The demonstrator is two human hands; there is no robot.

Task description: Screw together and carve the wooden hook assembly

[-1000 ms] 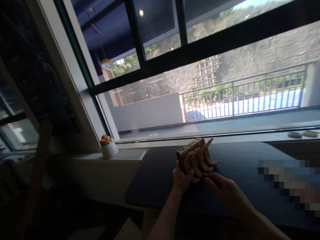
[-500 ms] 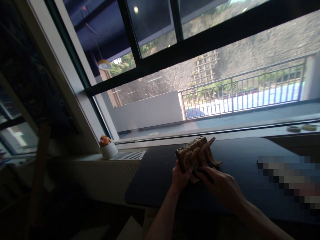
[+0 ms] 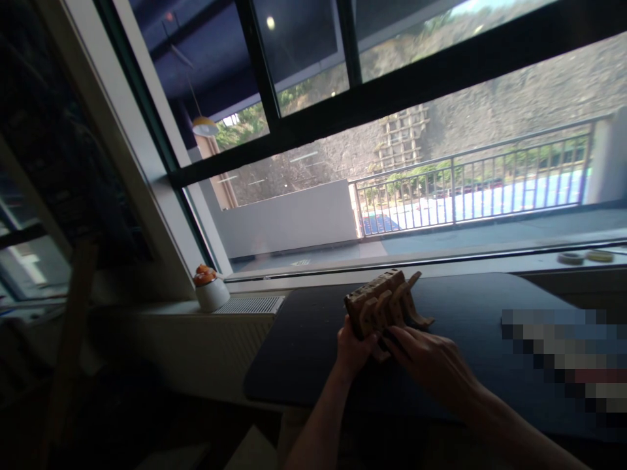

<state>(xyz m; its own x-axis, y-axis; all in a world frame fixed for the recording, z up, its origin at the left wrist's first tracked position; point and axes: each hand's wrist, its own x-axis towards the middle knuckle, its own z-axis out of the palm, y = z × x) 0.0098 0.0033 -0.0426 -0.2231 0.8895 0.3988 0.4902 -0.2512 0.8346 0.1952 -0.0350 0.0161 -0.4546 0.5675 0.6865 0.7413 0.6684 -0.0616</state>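
Note:
A brown model (image 3: 375, 294), apparently wooden, is tilted above the dark tabletop. It has a blocky, notched body with several curved, leg-like pieces standing out from its side. My left hand (image 3: 353, 349) is closed around its near left end, thumb on the front. At the lower front pieces, the bent fingers of my right hand (image 3: 428, 356) press together against the model. Whether a small part sits between those fingertips is hidden by the hand and the dim light.
The dark table (image 3: 294, 352) stands against the window sill. A white pot with an orange top (image 3: 211, 290) rests beside a radiator (image 3: 249, 305) at the left. Two tape rolls (image 3: 600, 256) lie on the sill. A blurred-out patch (image 3: 563, 352) covers something on the table's right.
My right fingers have shifted slightly and drawn closer together against the lower pieces. The left hand keeps its hold, and the model stays almost where it was.

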